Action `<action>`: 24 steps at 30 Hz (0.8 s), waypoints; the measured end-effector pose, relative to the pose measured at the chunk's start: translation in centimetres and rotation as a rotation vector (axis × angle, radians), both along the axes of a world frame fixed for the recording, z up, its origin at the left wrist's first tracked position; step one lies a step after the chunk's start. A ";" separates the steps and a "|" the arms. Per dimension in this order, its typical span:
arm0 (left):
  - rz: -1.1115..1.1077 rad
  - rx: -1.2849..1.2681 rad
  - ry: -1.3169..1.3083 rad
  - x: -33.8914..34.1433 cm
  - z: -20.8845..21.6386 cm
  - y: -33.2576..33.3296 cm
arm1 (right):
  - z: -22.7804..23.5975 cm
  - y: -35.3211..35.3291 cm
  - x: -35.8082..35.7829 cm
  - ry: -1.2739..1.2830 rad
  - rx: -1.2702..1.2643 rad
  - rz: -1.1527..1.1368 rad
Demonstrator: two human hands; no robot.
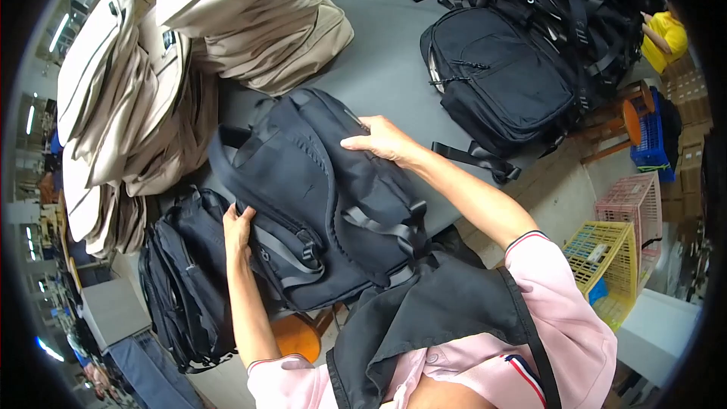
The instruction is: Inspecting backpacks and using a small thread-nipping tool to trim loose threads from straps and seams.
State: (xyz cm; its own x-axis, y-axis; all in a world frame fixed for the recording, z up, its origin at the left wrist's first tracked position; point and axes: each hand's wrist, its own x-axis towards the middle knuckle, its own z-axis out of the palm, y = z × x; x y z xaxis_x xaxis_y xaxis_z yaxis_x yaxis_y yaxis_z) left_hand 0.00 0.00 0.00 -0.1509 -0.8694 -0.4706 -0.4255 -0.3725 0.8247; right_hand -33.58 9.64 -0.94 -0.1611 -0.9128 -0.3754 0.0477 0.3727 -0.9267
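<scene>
Along the left edge of the worktop [382, 53]: beige bags [250, 23], stacked in tall piles. Near-left corner: black bags [189, 265], bunched, support unclear. Left hand [239, 231]: fingers clamped on the side of one black backpack [291, 159]. This backpack lay at the near edge, strap side up; shoulder straps and webbing were already attached, so it was judged largely made up; any work left did not show. Right hand [382, 140]: touching its opposite side, grip uncertain. Right edge: black backpacks [503, 68], heaped.
</scene>
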 end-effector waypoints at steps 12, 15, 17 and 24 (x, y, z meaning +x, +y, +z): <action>0.030 -0.181 0.513 -3.4 2.2 3.6 | 3.5 6.7 -2.9 0.071 -0.320 -0.153; 0.062 -0.202 0.474 -3.2 2.3 3.9 | 4.0 7.5 -2.9 0.056 -0.323 -0.147; 0.083 -0.221 0.452 -2.8 3.0 4.1 | 4.7 8.0 -2.9 -0.010 -0.330 -0.154; 0.084 -0.622 0.839 -1.8 10.4 5.2 | 16.2 9.2 -2.7 0.594 -1.124 -0.189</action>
State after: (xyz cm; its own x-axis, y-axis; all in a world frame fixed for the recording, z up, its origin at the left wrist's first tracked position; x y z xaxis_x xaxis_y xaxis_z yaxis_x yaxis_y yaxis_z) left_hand -1.83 5.17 10.39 -0.1495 -0.9449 0.2911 0.3794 0.2170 0.8994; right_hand -36.26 18.81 15.31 -0.1987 -0.6245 0.7553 -0.5124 -0.5908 -0.6232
